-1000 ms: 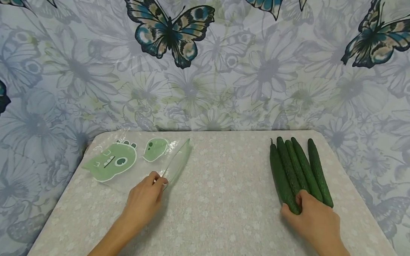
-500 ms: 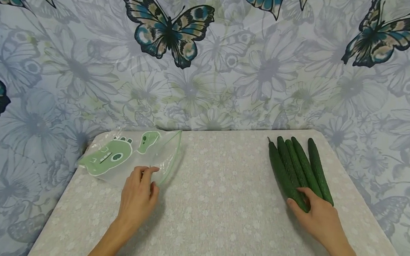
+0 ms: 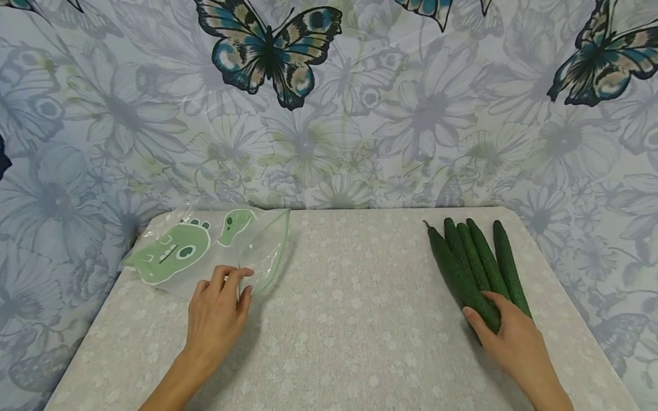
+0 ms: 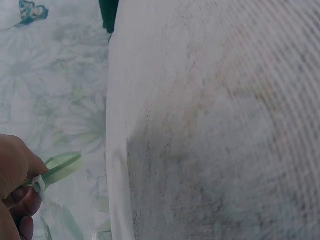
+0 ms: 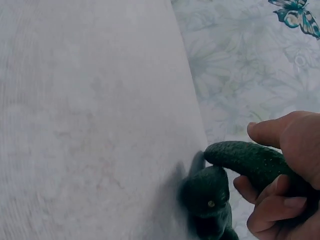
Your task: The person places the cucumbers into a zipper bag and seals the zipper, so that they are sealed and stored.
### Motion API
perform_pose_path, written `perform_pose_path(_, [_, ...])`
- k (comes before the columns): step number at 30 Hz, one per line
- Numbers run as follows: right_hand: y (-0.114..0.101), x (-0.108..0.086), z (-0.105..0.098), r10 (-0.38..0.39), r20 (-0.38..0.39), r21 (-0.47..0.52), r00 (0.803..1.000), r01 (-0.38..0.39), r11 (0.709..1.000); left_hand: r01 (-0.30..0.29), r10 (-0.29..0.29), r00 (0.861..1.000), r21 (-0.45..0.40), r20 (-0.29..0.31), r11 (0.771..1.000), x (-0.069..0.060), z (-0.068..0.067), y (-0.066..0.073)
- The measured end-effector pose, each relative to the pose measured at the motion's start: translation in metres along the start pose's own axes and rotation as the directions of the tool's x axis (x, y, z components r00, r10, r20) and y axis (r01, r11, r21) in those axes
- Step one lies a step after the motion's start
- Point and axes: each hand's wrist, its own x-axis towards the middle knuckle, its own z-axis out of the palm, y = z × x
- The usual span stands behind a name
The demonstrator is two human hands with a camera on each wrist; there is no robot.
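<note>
The right hand's [image 3: 511, 342] grip is clamped round the near end of the leftmost cucumber [image 3: 459, 275], thumb on one side and fingers curled on the other. That cucumber lies at the right of the counter [image 3: 352, 321], its long axis slanting away from the person and leftward, the thin-stalked tip pointing at the wall; in the right wrist view a blunt end sticks out past the fingers. Just beside it, four other cucumbers [image 3: 487, 256] run in much the same direction but tilt left less steeply, far ends toward the wall, with a gap before the rightmost one.

The left hand's [image 3: 216, 313] grip pinches the edge of a clear plastic bag [image 3: 262, 239], near a small white piece [image 4: 39, 184] on its green rim. The bag lies at the left of the counter, stretched sideways, its green-edged side facing the middle, green cartoon prints [image 3: 183, 252] upward.

Beyond the counter hangs a floral wall covering [image 3: 342, 145] with butterflies [image 3: 269, 49].
</note>
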Motion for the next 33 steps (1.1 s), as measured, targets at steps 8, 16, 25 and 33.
perform_pose_path(8, [0.012, 0.003, -0.002, 0.016, -0.036, 0.073, 0.999, -0.013, 0.997, 0.113, -0.105, 0.991, -0.098, 0.084, 0.989, 0.0, 0.001, 0.002])
perform_pose_path(16, [0.011, 0.0, -0.001, -0.03, -0.043, 0.131, 0.999, 0.035, 0.991, 0.112, -0.102, 0.991, -0.12, 0.082, 0.986, 0.004, 0.004, 0.001])
perform_pose_path(25, [0.002, 0.0, -0.002, -0.101, -0.019, 0.197, 0.995, 0.103, 0.975, 0.091, -0.08, 0.993, -0.123, 0.092, 0.988, 0.008, 0.006, 0.002])
perform_pose_path(33, [-0.009, 0.002, -0.002, -0.171, -0.001, 0.19, 0.985, 0.168, 0.967, 0.063, -0.053, 0.994, -0.109, 0.095, 0.992, 0.006, 0.007, 0.002])
